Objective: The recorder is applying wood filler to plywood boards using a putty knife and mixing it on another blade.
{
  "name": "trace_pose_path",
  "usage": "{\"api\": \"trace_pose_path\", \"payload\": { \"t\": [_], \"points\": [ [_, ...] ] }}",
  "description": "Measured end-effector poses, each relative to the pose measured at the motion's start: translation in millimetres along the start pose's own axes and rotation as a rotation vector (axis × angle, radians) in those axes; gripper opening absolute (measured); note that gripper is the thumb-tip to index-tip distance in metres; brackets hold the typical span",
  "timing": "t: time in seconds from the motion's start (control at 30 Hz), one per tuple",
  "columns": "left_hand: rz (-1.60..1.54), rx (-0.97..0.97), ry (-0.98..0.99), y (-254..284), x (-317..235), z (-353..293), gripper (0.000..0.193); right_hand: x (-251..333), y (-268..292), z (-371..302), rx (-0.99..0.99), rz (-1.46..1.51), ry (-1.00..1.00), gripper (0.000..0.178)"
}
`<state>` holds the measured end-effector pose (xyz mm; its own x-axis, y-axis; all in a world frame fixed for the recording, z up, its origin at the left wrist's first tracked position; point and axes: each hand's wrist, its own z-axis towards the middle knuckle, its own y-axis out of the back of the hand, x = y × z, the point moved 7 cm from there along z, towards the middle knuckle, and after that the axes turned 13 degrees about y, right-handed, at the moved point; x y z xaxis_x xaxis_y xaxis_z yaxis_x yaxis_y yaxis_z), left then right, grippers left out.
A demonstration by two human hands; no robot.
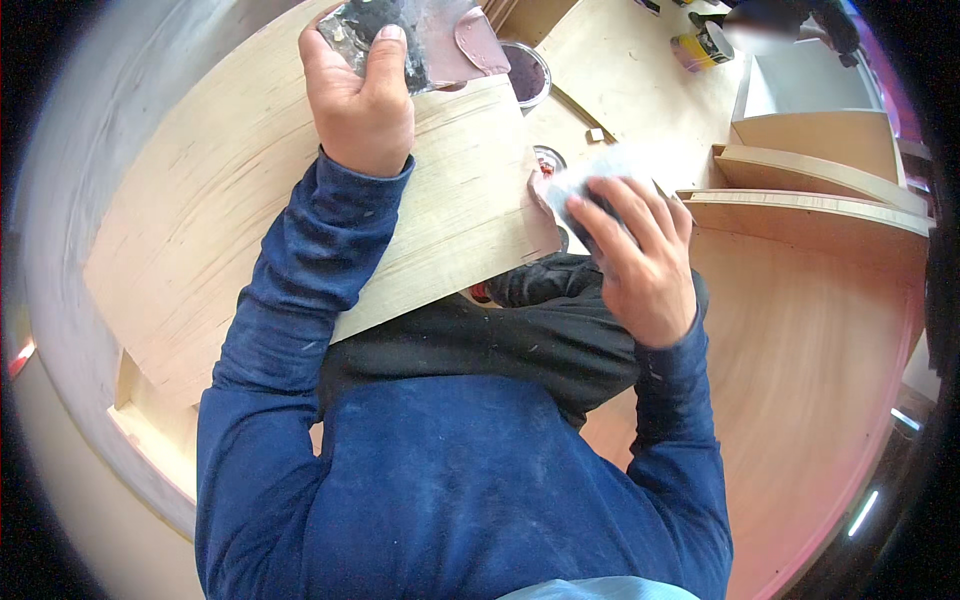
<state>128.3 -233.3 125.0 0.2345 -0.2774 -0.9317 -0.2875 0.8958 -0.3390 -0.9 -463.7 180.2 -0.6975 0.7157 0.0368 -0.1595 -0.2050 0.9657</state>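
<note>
In my left hand (pixel 362 112) is a flat filler-smeared plate (pixel 440 40), dark under my thumb and coated with pinkish filler on its right side. The hand is closed round it, above the far part of a pale plywood panel (pixel 455 185). My right hand (pixel 645 255) grips a greyish-white putty scraper (pixel 615 165), blurred by motion, with the fingers lying across its blade. It is just beyond the panel's right edge. A strip of pinkish filler (pixel 543 205) shows along that edge, close to the blade. My palm hides the scraper's near end.
A round tub of purplish filler (pixel 527 78) stands beyond the panel, near a small wooden block (pixel 596 135). Curved plywood pieces (pixel 820 180) rise on the right. Farther back are a yellow-and-black bucket (pixel 703 47) and part of another person (pixel 840 25).
</note>
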Motion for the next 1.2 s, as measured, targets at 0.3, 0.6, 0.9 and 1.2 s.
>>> {"api": "trace_pose_path", "payload": {
  "t": [0.3,0.6,0.9,1.2],
  "points": [
    [-0.053,0.027,-0.011,-3,4,-3,0.031,-3,-21,24,0.058,-0.075,0.069,0.048],
    [-0.014,0.0,0.028,4,2,0,0.029,33,-28,-23,0.231,0.004,0.053,0.047],
    [-0.35,-0.048,0.098,5,-6,3,0.027,-13,16,-12,-0.231,0.363,0.024,0.055],
    [-0.527,-0.001,0.241,-6,16,0,0.03,-54,-32,59,-0.472,0.294,0.253,0.05]
  ]
}}
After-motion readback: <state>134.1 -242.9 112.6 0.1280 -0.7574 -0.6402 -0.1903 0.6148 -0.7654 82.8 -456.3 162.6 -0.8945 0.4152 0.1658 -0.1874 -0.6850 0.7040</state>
